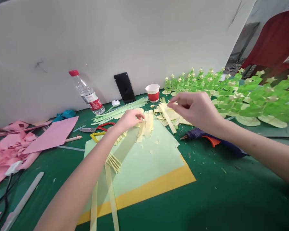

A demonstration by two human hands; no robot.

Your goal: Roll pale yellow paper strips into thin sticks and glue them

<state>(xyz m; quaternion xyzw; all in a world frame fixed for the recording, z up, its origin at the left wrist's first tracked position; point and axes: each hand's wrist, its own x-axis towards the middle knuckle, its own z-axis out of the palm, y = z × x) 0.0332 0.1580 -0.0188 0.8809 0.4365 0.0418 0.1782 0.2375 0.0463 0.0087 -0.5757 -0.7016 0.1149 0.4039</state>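
Note:
My left hand (pixel 131 119) is over the far part of the pale green sheets, its fingers curled in beside short pale yellow paper strips (pixel 148 123). Whatever those fingers may hold is hidden. Higher and to the right, my right hand (pixel 195 107) has thumb and fingertips pinched together above a pile of pale yellow paper scraps (pixel 183 119). Anything in that pinch is too small to make out. One longer yellow strip (pixel 168 118) slants across the pile's left side. Thin folded yellow strips (pixel 113 163) lie partly behind my left forearm.
Red-handled scissors (pixel 92 129) lie left of the green sheets (pixel 144 170). A glue gun (pixel 195 134) rests under my right forearm. Behind stand a bottle (pixel 90 98), a phone (pixel 124 87) and a paper cup (pixel 153 93). Green paper plants (pixel 255 99) fill the right; pink paper (pixel 53 136) lies left.

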